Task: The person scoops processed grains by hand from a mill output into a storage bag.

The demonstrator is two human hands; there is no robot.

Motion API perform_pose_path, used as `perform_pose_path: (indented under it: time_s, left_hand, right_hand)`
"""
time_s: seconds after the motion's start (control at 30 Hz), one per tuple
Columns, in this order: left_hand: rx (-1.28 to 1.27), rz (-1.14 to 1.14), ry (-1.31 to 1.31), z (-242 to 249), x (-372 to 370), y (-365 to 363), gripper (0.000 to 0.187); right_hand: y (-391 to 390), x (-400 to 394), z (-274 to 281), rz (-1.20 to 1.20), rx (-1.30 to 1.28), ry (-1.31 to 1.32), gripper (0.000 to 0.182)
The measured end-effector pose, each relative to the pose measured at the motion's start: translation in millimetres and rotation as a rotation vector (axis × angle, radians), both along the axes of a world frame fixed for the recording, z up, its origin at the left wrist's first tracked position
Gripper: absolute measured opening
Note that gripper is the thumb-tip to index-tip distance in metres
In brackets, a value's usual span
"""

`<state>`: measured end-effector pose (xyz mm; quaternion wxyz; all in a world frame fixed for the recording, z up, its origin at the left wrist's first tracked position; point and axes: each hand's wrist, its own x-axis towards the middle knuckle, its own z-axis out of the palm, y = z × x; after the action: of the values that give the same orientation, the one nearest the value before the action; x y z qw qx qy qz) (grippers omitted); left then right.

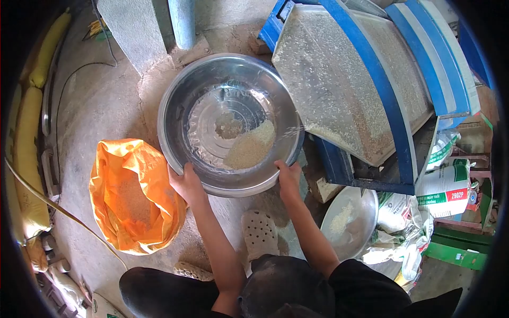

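Observation:
A large round metal basin [180, 100] is held by its near rim between both hands. My left hand [186, 184] grips the rim at the lower left, its thumb over the edge. At the lower right, my right hand [289, 179] is closed on the same rim. Pale grain [254, 148] lies in a heap on the basin's right inner side, with a small patch near the middle. The basin's right edge is below the corner of a blue-framed tray machine [339, 79] with grains scattered over its surface.
An open orange sack [135, 196] stands at the left. A smaller metal bowl [350, 220] with some grain is at the lower right, beside white printed bags [445, 191]. Long yellow sacks [29, 159] line the far left; a concrete post [132, 32] rises behind.

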<state>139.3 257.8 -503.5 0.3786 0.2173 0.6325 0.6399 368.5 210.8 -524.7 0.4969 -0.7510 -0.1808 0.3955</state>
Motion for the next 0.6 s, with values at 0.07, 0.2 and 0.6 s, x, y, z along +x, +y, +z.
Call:
perform_pose_path:
  time_s: [0.07, 0.2, 0.6]
  left_hand:
    - [-0.060, -0.030, 0.006, 0.5, -1.3, 0.6, 0.046]
    - [-0.050, -0.009, 0.068, -12.8, -2.8, 0.8, 0.046]
    - [-0.054, -0.005, 0.044, -10.8, -1.4, -1.6, 0.050]
  right_hand:
    - [1.4, 0.8, 0.5, 0.005, -0.013, -0.019, 0.047]
    - [2.8, 0.3, 1.1, 0.008, -0.068, -0.019, 0.046]
    - [4.6, 3.2, -3.3, 0.034, 0.006, 0.036, 0.042]
